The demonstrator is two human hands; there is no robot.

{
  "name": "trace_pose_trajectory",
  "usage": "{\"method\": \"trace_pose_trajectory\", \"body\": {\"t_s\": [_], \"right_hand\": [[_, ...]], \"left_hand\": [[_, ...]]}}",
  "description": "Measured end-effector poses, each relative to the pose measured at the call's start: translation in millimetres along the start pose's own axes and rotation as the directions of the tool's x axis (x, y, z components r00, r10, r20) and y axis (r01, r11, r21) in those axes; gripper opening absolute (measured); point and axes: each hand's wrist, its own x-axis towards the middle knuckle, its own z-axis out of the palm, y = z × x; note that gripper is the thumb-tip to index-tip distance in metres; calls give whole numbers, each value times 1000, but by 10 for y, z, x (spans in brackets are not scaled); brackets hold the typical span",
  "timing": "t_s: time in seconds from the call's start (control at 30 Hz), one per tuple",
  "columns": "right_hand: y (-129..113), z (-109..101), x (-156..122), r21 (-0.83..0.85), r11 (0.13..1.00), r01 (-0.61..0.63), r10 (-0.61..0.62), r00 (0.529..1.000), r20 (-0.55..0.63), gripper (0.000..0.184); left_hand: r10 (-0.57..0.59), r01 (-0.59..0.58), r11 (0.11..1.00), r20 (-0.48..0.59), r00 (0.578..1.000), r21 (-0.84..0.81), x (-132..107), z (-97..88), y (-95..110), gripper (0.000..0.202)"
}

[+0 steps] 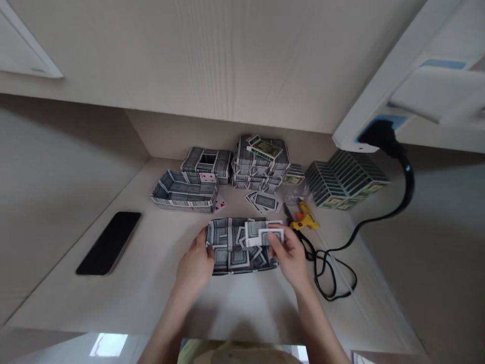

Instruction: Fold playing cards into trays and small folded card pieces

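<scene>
A box-like piece made of folded grey-backed playing cards [237,247] sits on the pale desk [159,283] in front of me. My left hand [195,265] grips its left end, fingers closed on the edge. My right hand [290,253] is at its right end and pinches a folded playing card [270,235] over the top of the piece.
Behind lie an open card tray [184,192], a hollow card block [207,163], a stack of card blocks [260,164], loose cards [264,202] and rows of card decks [343,183]. A yellow glue gun [305,218] with a black cord [333,268] lies right. A black phone [109,241] lies left.
</scene>
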Motion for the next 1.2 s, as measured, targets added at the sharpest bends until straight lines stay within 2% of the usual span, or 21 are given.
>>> {"method": "trace_pose_trajectory", "body": {"t_s": [0.07, 0.13, 0.23, 0.33, 0.47, 0.63, 0.7, 0.77, 0.8, 0.87, 0.97, 1.07, 1.13, 1.2], "right_hand": [[0, 27, 19, -73, 997, -17, 26, 992, 126, 23], [15, 32, 55, -95, 995, -17, 35, 981, 189, 21], [41, 2, 129, -59, 998, -23, 33, 984, 177, 22], [61, -38, 190, 0, 998, -67, 66, 984, 164, 25], [89, -82, 235, 95, 993, -74, 67, 995, 74, 30], [81, -139, 384, 116, 993, 9, 4, 994, -112, 28], [21, -130, 500, 81, 993, 81, -69, 987, -143, 27], [-69, -87, 632, 86, 986, 144, -130, 980, -149, 25], [-117, -55, 697, 100, 980, 172, -161, 981, -109, 23], [-193, 23, 809, 149, 971, 186, -181, 983, -42, 23], [-207, 134, 908, 173, 975, 137, -152, 986, 75, 25], [-108, 188, 943, 45, 981, 188, -193, 958, 211, 24], [-37, 180, 953, -103, 959, 263, -224, 931, 288, 26], [-9, 146, 958, -290, 893, 345, -258, 919, 299, 28]], "left_hand": [[17, -19, 998, -41, 999, -57, 24, 23, 11, 48], [70, -82, 988, -93, 993, -134, 62, 21, -15, 46], [132, -166, 961, -161, 978, -220, 142, 28, -68, 46], [154, -202, 936, -179, 972, -290, 234, 78, -101, 46], [214, -279, 895, -215, 953, -348, 330, 78, -93, 46], [375, -432, 870, -250, 893, -237, 513, -162, 47, 37], [447, -484, 837, -194, 873, -253, 637, -210, 124, 38], [525, -519, 789, -76, 847, -328, 762, -181, 181, 34], [537, -510, 777, -33, 843, -370, 814, -145, 196, 31], [504, -445, 760, -3, 864, -474, 885, -58, 189, 25], [458, -297, 691, 81, 885, -659, 919, 41, 108, 29], [450, -214, 603, 106, 887, -768, 935, 86, 3, 33], [460, -234, 564, 65, 886, -792, 964, 116, -45, 31], [473, -269, 547, 27, 881, -793, 1004, 157, -71, 29]]}}
